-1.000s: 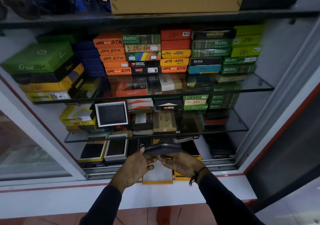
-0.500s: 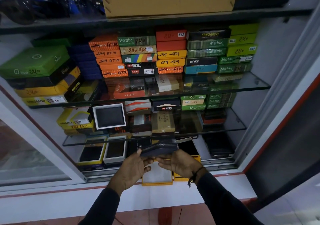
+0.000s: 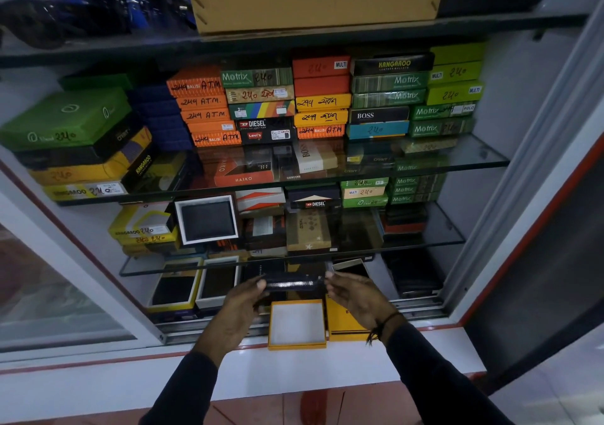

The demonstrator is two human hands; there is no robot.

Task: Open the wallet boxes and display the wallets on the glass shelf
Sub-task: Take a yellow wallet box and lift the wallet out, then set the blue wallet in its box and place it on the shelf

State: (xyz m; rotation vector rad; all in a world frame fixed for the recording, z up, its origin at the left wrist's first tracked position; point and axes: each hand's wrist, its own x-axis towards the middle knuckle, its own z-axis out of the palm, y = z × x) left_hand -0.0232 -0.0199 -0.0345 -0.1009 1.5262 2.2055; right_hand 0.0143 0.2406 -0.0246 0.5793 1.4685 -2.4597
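Observation:
A dark wallet (image 3: 292, 283) is held edge-on between both hands, just under the front edge of the lower glass shelf (image 3: 183, 269). My left hand (image 3: 240, 310) grips its left end with thumb and fingers. My right hand (image 3: 354, 297) touches its right end with the fingertips. Below the wallet lies an open yellow box base (image 3: 296, 325) with a white lining, empty, on the cabinet's sill. Its yellow lid (image 3: 343, 323) lies right beside it, partly under my right hand.
Open boxes showing dark wallets (image 3: 197, 282) stand at the bottom left, and another (image 3: 207, 220) leans on the lower shelf. Stacks of closed wallet boxes (image 3: 322, 97) fill the upper glass shelf (image 3: 480, 155). A sliding glass door (image 3: 49, 277) is at left, the frame (image 3: 523, 195) at right.
Both hands have lifted the wallet a little and pushed it forward toward the cabinet, turning it more edge-on. The right hand's fingers have loosened to a fingertip touch.

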